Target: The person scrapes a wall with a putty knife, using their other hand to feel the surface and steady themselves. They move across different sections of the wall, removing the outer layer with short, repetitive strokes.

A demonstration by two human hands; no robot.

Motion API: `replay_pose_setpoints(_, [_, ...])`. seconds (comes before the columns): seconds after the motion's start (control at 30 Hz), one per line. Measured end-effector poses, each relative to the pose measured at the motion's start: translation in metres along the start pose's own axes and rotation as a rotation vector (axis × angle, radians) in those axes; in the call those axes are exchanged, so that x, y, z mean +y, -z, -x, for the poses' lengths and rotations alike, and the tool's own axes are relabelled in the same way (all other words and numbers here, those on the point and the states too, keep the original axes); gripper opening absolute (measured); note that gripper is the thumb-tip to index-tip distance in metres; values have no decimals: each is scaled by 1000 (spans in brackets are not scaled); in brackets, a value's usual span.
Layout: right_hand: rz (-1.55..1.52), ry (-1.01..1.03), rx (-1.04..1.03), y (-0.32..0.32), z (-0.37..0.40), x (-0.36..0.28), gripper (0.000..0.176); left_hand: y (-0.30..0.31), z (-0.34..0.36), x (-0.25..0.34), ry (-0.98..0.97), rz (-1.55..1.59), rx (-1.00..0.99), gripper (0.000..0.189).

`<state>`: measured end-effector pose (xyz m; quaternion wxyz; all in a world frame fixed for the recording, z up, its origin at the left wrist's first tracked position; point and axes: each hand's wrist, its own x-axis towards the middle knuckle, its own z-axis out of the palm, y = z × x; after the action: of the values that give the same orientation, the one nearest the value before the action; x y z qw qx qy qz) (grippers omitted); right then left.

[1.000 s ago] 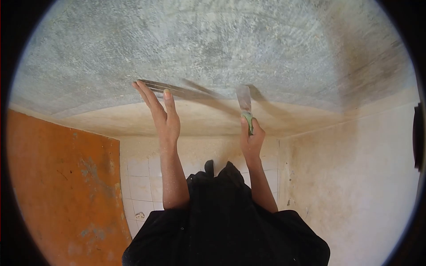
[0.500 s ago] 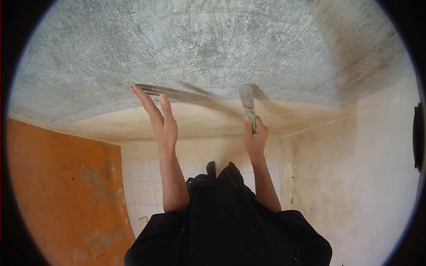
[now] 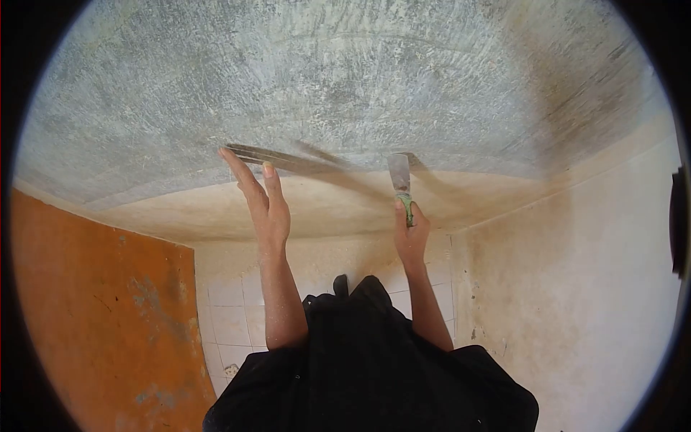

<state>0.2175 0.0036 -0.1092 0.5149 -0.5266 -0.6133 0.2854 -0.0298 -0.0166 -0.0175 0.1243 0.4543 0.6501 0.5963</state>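
Green-handled scraper [image 3: 400, 174] pointing at mottled grey wall [image 3: 324, 79]

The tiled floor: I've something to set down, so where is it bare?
The widest patch of tiles shows between the orange wall and left forearm, bare but for one small object. The middle is crowded by black clothing; only slivers show beside the right forearm.

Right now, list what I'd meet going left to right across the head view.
Orange wall → left hand → right hand gripping a scraper → whitish side wall → dark object at the far edge.
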Motion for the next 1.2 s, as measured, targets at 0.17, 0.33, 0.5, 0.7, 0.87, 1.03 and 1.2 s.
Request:
replay_pose_setpoints(0.17, [-20, -3, -7, 2, 1, 3, 26, 2, 4, 0, -3, 24, 3, 78])
replay_pose_setpoints(0.33, [-26, -4, 22, -1, 7, 2, 25, -2, 6, 2, 8, 18, 11, 76])
replay_pose_setpoints(0.5, [-33, 26, 27, -7, -2, 2, 27, -5, 6, 3, -28, 41, 6, 76])
replay_pose_setpoints(0.7, [-87, -17, 8, -7, -2, 6, 29, -8, 6, 18, -52, -38, 59, 80])
replay_pose_setpoints(0.87, [-296, -158, -48, -16, 6, 16, 29, -19, -9, 41, -221, -153, 161, 100])
replay_pose_setpoints(1.03, [-521, -319, -156, -25, 10, 44, 28, -28, -29, 55, -265, -271, 122, 111])
replay_pose_setpoints(1.2, [-610, -345, -166, -43, 17, 56, 29, -31, -24, 44, -183, -316, 89, 117])
